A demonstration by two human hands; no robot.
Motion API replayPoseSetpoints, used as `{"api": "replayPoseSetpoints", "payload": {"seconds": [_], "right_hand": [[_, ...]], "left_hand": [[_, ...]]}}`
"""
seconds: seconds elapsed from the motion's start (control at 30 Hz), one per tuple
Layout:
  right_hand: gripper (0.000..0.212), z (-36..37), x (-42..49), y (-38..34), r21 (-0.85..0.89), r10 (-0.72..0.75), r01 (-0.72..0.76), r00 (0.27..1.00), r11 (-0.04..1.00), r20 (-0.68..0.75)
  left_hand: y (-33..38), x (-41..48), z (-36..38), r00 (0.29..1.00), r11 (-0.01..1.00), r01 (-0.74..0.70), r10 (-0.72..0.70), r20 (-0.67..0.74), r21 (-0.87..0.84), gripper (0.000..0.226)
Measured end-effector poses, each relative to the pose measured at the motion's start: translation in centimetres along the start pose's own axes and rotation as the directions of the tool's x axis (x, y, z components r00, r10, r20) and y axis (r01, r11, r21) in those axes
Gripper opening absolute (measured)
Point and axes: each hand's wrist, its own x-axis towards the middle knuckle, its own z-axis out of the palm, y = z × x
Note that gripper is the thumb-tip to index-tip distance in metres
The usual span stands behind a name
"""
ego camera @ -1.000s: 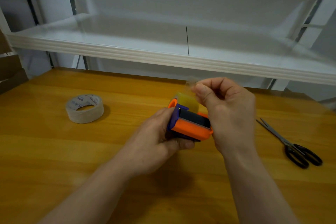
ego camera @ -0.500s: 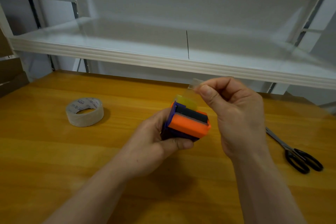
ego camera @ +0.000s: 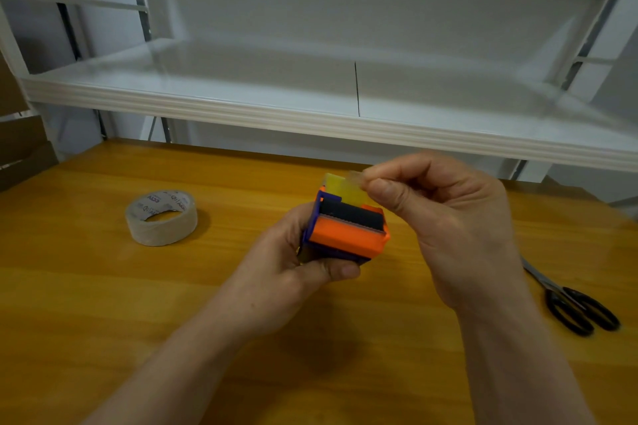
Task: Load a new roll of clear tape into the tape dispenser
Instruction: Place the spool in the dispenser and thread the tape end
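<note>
My left hand [ego camera: 290, 272] grips an orange and purple tape dispenser [ego camera: 347, 235] above the wooden table [ego camera: 103, 304], its toothed cutting edge facing me. My right hand [ego camera: 445, 217] pinches the free end of a clear tape strip [ego camera: 357, 178] between thumb and forefinger, just above the dispenser's top. The strip runs down over a yellowish flap [ego camera: 340, 188] into the dispenser. The roll inside the dispenser is hidden. A separate roll of clear tape [ego camera: 161, 217] with a printed core lies flat on the table to the left.
Black-handled scissors [ego camera: 569, 304] lie shut on the table at the right. A white metal shelf [ego camera: 310, 121] overhangs the table's far edge. Cardboard [ego camera: 20, 148] leans at the far left.
The dispenser has tilted so its orange front faces me more. My right hand still pinches the tape end and has shifted slightly right and down.
</note>
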Motion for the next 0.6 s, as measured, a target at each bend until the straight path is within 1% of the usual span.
{"api": "replayPoseSetpoints", "payload": {"seconds": [0.13,0.3,0.4,0.47,0.57,0.6], "right_hand": [[0.008,-0.7,0.1,0.1,-0.036,-0.01,0.012,0.998,0.999,0.059],[0.003,-1.4,0.1,0.0,-0.095,-0.07,0.088,0.982,0.992,0.178],[0.006,-1.8,0.1,0.2,-0.096,-0.081,0.109,0.964,0.989,0.254],[0.005,-2.0,0.2,0.3,-0.103,-0.075,0.109,0.953,0.989,0.294],[0.009,-2.4,0.2,0.3,-0.128,-0.065,0.111,0.946,0.986,0.317],[0.007,-2.4,0.2,0.3,-0.13,-0.071,0.119,0.943,0.984,0.324]], "left_hand": [[-0.2,0.1,-0.1,1.0,1.0,0.005,-0.005,0.009,0.004,0.034],[-0.3,0.1,-0.3,1.0,1.0,0.007,-0.007,0.029,0.027,0.035],[-0.4,0.1,-0.5,1.0,0.999,0.009,-0.01,0.022,0.041,0.036],[-0.4,0.1,-0.6,1.0,0.999,0.009,-0.01,0.016,0.031,0.036],[-0.2,0.1,-0.6,0.999,1.0,0.018,-0.017,0.037,-0.004,0.036],[-0.1,0.1,-0.6,0.999,1.0,0.018,-0.017,0.042,-0.017,0.035]]}}
